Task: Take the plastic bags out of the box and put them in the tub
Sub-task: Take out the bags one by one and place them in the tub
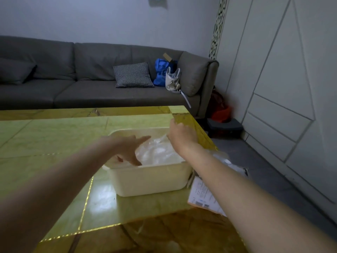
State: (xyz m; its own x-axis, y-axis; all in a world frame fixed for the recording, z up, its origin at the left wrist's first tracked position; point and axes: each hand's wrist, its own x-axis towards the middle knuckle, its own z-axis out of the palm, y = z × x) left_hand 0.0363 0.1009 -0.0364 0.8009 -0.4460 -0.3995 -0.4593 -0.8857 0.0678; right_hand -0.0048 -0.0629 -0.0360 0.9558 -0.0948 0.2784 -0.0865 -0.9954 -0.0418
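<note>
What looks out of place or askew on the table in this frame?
The cardboard box with a printed label lies at the green table's right edge, partly overhanging it beside the cream plastic tub. Clear plastic bags sit crumpled in the tub. Nothing is spilled.

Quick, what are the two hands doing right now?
Left hand: open, fingers spread over the clear plastic bags in the cream plastic tub.
Right hand: grip cannot be told.

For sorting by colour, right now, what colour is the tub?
Cream-white tub, seen in the head view.
</note>
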